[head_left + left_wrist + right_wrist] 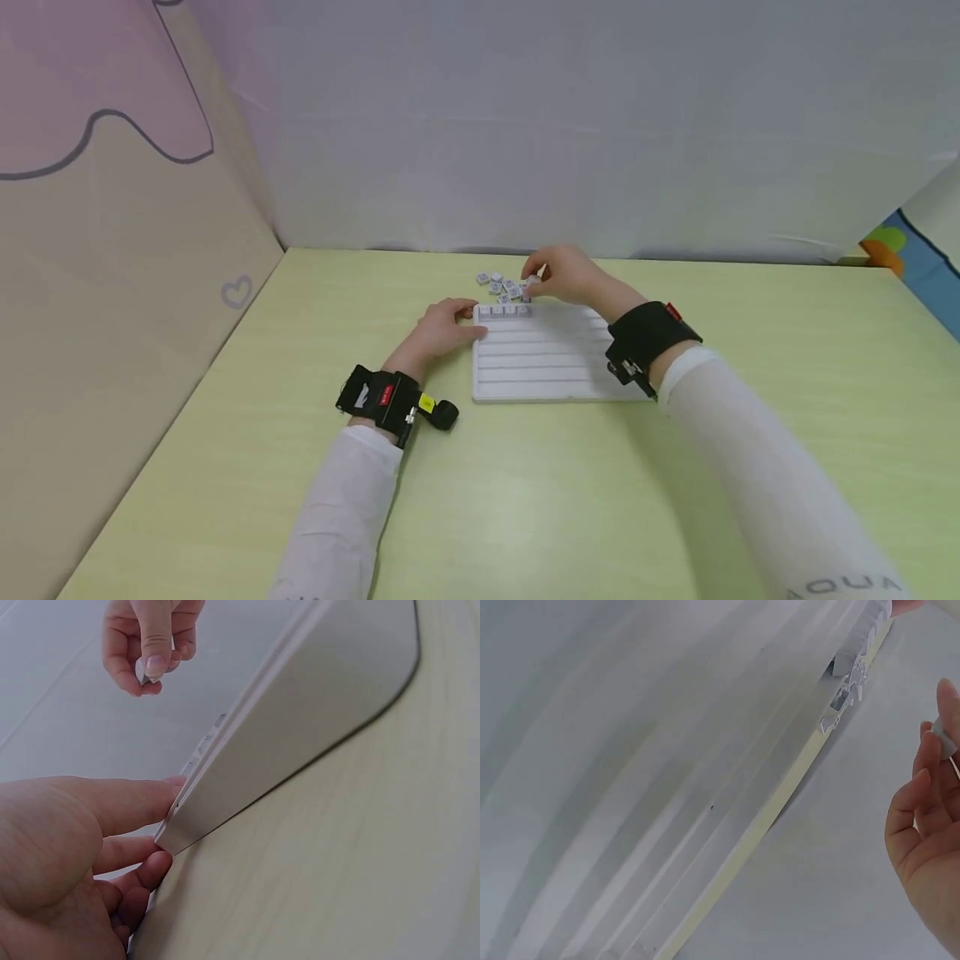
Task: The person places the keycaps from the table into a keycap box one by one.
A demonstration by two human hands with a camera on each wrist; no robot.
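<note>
Small white square tile [142,670], pinched in right hand [564,273], sits just beyond ridged white tray [542,358]; left hand [442,328] steadies tray's near-left corner, fingers relaxed.

Both arms reach forward in white sleeves, each with a black band at the wrist. The left hand [442,327] lies low, its fingers loosely curled and its thumb stretched out. The right hand [564,275] is farther ahead, its fingertips [154,667] pressed together in a pinching grip.
</note>
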